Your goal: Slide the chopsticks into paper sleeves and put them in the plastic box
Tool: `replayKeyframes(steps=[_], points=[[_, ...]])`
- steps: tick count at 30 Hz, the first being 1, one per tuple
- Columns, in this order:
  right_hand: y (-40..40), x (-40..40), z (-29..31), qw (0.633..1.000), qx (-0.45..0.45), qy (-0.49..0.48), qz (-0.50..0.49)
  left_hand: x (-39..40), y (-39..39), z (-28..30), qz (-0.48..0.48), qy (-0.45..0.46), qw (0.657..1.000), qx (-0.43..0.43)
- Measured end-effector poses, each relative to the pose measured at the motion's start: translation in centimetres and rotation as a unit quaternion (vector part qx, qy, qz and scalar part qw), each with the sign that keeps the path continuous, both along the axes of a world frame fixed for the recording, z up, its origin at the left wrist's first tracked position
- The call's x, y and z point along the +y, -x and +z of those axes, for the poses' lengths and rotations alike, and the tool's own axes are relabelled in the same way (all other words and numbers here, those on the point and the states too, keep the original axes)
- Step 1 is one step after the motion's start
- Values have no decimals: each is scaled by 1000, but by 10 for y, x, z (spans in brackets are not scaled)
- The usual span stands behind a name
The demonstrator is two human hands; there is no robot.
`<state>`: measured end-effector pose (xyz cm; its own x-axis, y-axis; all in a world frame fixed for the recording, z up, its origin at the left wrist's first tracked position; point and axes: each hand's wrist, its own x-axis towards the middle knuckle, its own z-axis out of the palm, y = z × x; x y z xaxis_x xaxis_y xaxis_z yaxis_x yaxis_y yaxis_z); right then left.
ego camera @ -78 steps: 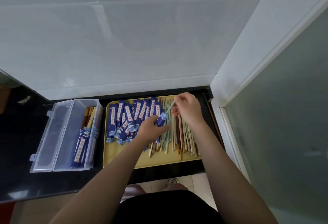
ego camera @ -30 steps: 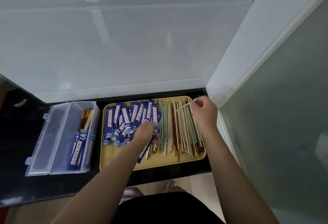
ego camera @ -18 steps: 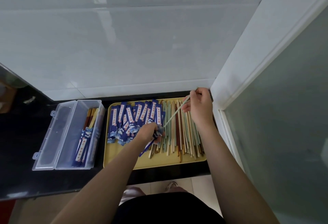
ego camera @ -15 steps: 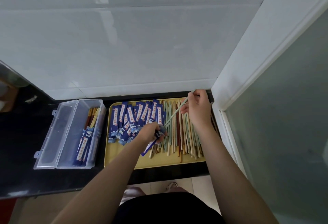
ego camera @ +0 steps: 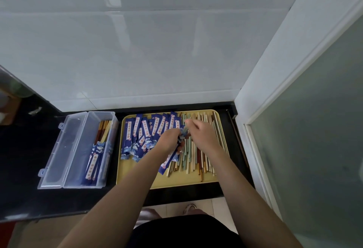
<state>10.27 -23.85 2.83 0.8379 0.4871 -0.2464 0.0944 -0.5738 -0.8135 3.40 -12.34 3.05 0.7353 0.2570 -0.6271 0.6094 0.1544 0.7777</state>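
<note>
1. A blue sleeve (ego camera: 170, 157) is held in the curled left hand (ego camera: 170, 139) over the yellow tray (ego camera: 196, 180).
2. The right hand (ego camera: 202, 133) is closed beside it (what it pinches cannot be told through blur).
3. Loose chopsticks (ego camera: 198, 155) and spare sleeves (ego camera: 141, 135) lie on the tray.
4. The open box (ego camera: 78, 149), holding sleeved pairs, sits left on the black counter (ego camera: 23, 149).

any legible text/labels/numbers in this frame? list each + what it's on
Nothing can be quoted.
Loose paper sleeves on the yellow tray: pale strips of printed characters, too blurred to read.
Sleeved chopsticks in the plastic box: same strips, unreadable.
No other markings visible.
</note>
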Motion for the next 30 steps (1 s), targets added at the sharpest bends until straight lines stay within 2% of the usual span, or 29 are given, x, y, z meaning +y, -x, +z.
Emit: replayKeyframes(steps=[3, 8, 14, 16, 19, 26, 30], points=[[-2, 8, -2, 999, 33, -8, -6, 16, 6, -1, 14, -22, 1000, -2], [4, 34, -19, 996, 49, 74, -8, 64, 27, -12, 77, -166, 983, -3], [27, 79, -52, 979, 29, 200, 27, 145, 77, -4, 165, -385, 905, 78], [32, 84, -55, 974, 27, 224, 24, 159, 85, -8, 159, -395, 895, 130], [41, 103, -64, 973, 49, 227, 11, 178, 90, -17, 97, -371, 906, 180], [52, 128, -77, 958, 64, 280, 9, 177, 83, -27, 47, -393, 913, 99], [52, 130, -73, 962, 68, 264, 22, 176, 74, -33, 19, -395, 917, 55]])
